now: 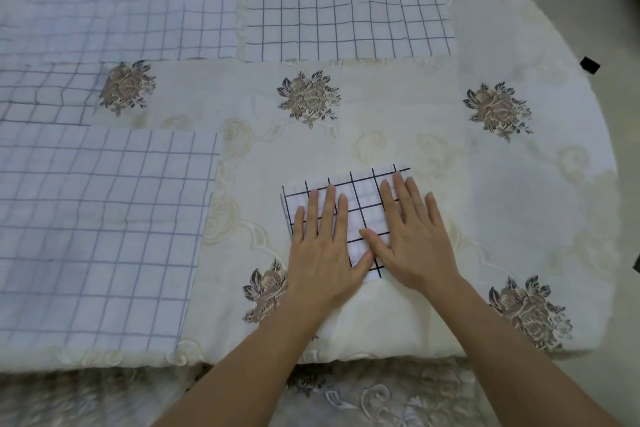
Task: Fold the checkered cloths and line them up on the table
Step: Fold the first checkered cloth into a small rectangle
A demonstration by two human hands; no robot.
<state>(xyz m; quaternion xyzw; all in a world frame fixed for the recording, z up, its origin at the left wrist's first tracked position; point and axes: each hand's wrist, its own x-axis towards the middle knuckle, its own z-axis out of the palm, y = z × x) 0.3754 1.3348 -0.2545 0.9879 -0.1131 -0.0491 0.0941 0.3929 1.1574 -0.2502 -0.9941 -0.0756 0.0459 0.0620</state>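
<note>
Nearest, below the table's front edge, hangs blurry patterned fabric (381,399), w/ both bare forearms reaching in over it. L hand (320,246) & R hand (412,239) lie palm-down side by side on the small folded cloth (363,211). Fingers are straight, a bit spread, gripping nothing, just pressing flat. The thumbs point inward & meet near the cloth's front edge; can't tell if they touch. R hand's outer fingers run off the cloth onto the tablecloth (381,107), cream w/ brown flower prints. Folded cloth is white w/ a bold black grid, sits front-centre of the table, a bit skewed, well apart from the other cloths. Left of it, at approx the same depth, a big unfolded cloth (100,225) w/ a pale blue-grey grid lies flat & runs out of view. Behind that is a second flat cloth (45,94), mostly cut off at the left; touching or overlapping the first, can't tell. At the far side, two more lie open next to each other: faint-lined cloth (114,3) on the left, dark-lined cloth (346,3) at centre. Small black tab (589,65) at the table's right rim.
</note>
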